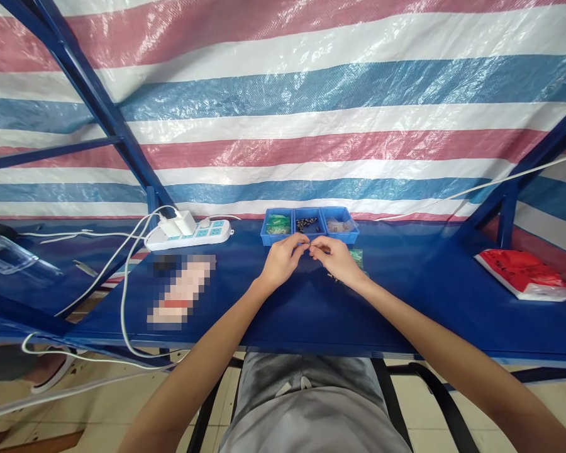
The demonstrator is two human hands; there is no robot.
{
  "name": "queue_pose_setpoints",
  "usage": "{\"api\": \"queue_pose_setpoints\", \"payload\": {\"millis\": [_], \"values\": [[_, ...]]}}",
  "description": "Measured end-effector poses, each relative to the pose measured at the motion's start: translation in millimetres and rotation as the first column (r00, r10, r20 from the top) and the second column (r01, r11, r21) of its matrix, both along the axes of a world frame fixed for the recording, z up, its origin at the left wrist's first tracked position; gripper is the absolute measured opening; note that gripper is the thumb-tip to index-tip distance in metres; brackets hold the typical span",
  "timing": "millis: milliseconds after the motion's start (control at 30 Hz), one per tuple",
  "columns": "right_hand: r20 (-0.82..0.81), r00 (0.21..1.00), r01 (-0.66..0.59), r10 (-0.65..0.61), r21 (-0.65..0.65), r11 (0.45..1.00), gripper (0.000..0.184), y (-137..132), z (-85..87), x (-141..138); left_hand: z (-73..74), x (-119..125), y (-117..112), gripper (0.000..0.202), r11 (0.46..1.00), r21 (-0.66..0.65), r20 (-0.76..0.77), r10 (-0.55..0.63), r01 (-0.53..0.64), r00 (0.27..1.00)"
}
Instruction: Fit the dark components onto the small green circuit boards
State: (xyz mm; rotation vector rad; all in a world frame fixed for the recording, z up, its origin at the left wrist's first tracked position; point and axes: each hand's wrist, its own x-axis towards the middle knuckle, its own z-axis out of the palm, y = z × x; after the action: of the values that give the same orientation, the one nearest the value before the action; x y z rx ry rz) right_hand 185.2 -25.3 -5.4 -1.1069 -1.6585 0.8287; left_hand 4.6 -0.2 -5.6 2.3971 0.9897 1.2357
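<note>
My left hand [283, 257] and my right hand [332, 255] meet fingertip to fingertip, just in front of a blue three-part tray [268, 241]. Both are closed in a pinch; whatever lies between the fingers is too small to name. In the tray's left compartment are green pieces [278, 223], in the middle one small dark parts [305, 224], and in the right one a clear plastic bag [338, 224]. Partly hidden by my right hand, a green packet [357, 257] and some small brass-coloured bits [331, 277] lie on the blue table [302, 314].
A white power strip [193, 236] with plugged-in chargers and white cables [123, 296] is on the left, above a pixelated patch. A red packet [523, 272] rests at the far right. Blue frame posts [117, 126] rise before a striped sheet. Someone's foot [51, 371] shows lower left.
</note>
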Motion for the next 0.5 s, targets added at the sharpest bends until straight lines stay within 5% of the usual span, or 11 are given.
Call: {"api": "queue_pose_setpoints", "payload": {"millis": [200,500], "values": [[0.091,0.994,0.049,-0.056,0.075,0.996,0.017,-2.8,-0.8,1.4,-0.6,0.5,0.5,0.008,0.997,-0.074,0.106,0.038,-0.030,0.994],[0.166,0.979,0.085,-0.115,0.178,0.980,0.026,-2.2,-1.1,2.2,0.8,0.5,-0.1,0.004,0.996,0.018,0.037,0.091,-0.092,0.995]]}}
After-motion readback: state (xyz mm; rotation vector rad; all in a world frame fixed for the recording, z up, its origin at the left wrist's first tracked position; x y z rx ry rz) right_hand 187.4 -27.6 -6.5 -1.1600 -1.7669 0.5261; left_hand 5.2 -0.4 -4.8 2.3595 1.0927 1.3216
